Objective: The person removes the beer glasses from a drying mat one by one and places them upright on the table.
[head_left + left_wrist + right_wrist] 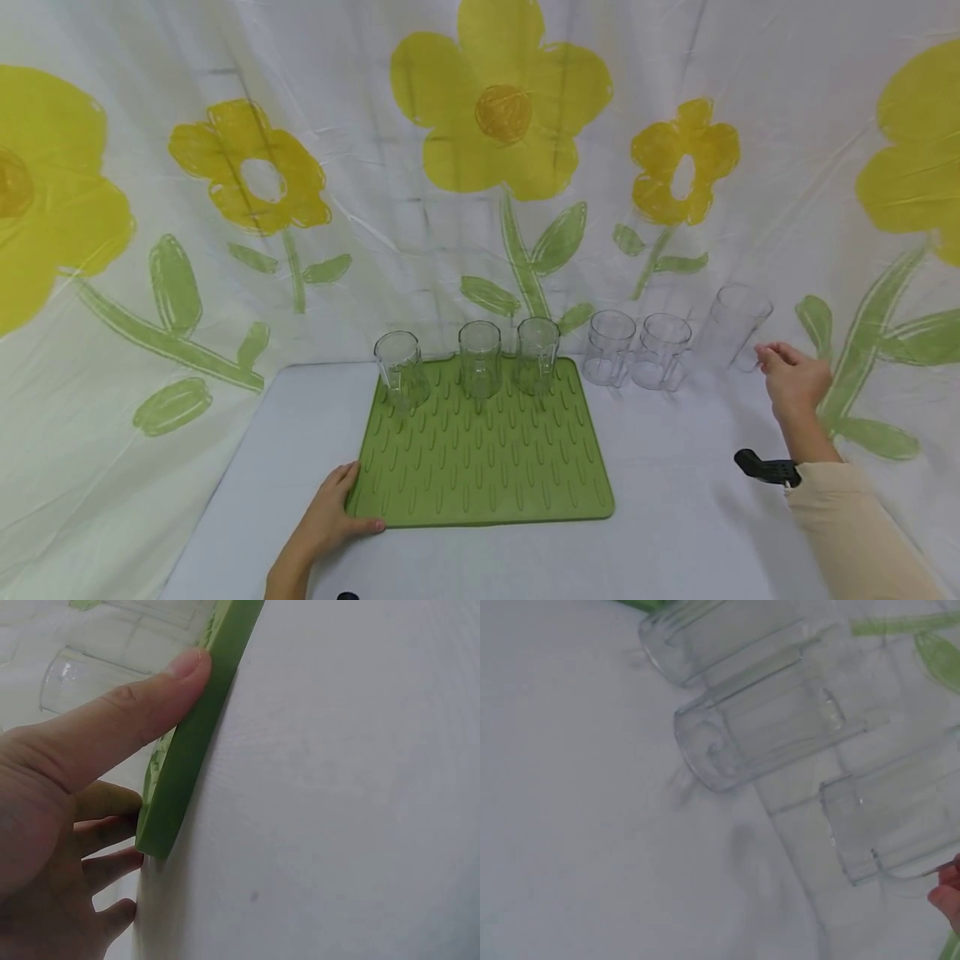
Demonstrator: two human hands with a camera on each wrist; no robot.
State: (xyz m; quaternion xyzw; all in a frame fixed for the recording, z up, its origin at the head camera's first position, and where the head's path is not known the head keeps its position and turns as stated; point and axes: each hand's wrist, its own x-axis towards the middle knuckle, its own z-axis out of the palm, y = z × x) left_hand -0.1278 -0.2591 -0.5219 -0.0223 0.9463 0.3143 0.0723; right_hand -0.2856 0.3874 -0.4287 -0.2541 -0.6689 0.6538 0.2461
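Observation:
At the right, my right hand [797, 379] pinches the handle of a clear glass mug [738, 321]. This mug [892, 814] is raised off the table, and only the fingertips [946, 892] show in the right wrist view. My left hand [326, 517] rests at the near left corner of a green ridged drying mat [487, 467]. In the left wrist view, its thumb [161, 694] lies along the mat's edge [199, 735], with the other fingers spread by the side. Three glass mugs stand on the mat's far part: a left one [402, 371], a middle one [480, 360] and a right one [537, 357].
Two more glass mugs stand on the white table just right of the mat, one nearer it [609, 348] and another beside that [660, 352]. A white curtain [360, 275] with painted yellow flowers hangs directly behind the table.

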